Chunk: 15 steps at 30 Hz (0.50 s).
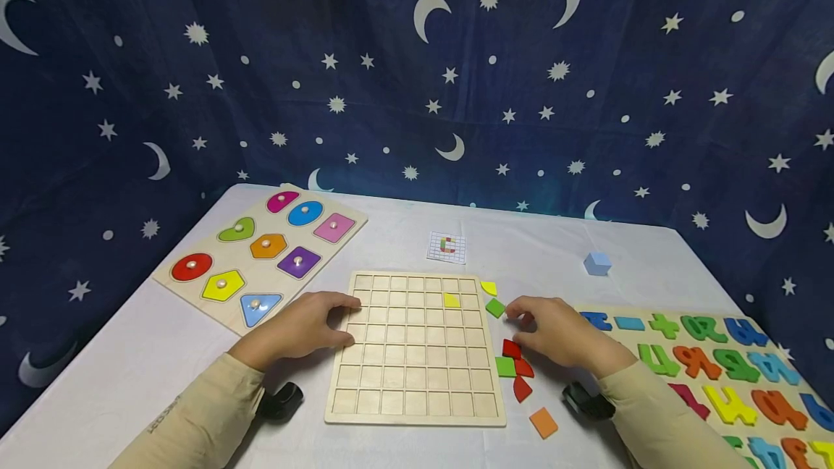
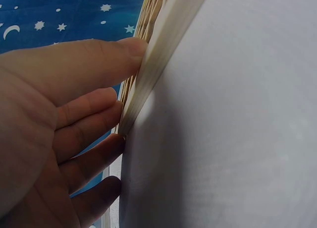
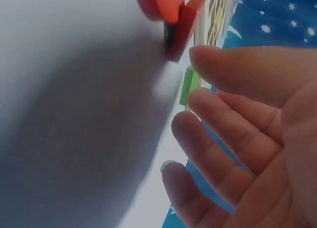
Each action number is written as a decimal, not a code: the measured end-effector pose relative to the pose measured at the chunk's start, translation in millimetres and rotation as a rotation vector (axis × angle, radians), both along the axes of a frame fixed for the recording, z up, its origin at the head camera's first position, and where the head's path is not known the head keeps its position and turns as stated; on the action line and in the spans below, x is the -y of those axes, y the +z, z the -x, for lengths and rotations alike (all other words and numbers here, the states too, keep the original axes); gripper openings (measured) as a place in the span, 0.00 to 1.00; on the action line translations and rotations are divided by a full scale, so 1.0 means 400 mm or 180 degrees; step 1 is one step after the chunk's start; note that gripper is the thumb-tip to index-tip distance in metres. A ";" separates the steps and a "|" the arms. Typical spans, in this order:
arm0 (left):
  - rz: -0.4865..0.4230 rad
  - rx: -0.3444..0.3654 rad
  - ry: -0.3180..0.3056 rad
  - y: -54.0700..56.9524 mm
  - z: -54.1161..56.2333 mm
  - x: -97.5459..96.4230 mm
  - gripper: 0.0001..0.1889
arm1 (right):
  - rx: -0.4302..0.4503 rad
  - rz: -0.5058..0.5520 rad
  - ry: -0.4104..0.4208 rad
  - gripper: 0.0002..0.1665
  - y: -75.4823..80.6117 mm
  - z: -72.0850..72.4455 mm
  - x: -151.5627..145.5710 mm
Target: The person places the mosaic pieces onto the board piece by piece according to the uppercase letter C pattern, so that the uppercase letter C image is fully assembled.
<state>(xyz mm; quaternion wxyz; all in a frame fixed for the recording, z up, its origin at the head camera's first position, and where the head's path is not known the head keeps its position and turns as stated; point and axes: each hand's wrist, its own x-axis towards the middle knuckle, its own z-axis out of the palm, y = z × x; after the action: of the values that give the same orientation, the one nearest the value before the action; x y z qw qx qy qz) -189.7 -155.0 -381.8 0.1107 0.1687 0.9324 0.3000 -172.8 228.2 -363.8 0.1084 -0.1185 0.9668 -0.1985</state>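
A wooden grid board [image 1: 391, 357] lies in the middle of the table, with one yellow piece [image 1: 452, 300] in an upper-right cell. My left hand [image 1: 302, 328] rests its thumb and fingertips against the board's left edge; the left wrist view shows them touching the rim. Right of the board, my right hand [image 1: 560, 331] hovers beside a green square [image 1: 495, 307], its fingers loosely bent and nothing visible between them. Near it lie a yellow quarter-round piece [image 1: 489, 288], several red pieces [image 1: 522, 389], another green square [image 1: 505, 367] and an orange square [image 1: 544, 423].
Behind the board lies a small printed pattern card [image 1: 447, 247]. A knobbed shape puzzle [image 1: 234, 248] occupies the left side, a letter puzzle [image 1: 736, 375] the right. A light blue cube [image 1: 597, 263] stands at back right, before a starry curtain [image 1: 391, 93].
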 end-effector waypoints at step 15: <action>0.0008 -0.0010 0.0024 -0.007 0.004 0.000 0.29 | 0.0054 0.0225 0.0116 0.17 0.000 -0.041 -0.013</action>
<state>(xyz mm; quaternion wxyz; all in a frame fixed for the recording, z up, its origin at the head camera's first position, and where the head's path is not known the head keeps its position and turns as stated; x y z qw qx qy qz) -191.3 -154.8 -384.5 0.1083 0.1655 0.9336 0.2989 -156.3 233.6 -363.9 0.1159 -0.1381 0.9560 -0.2316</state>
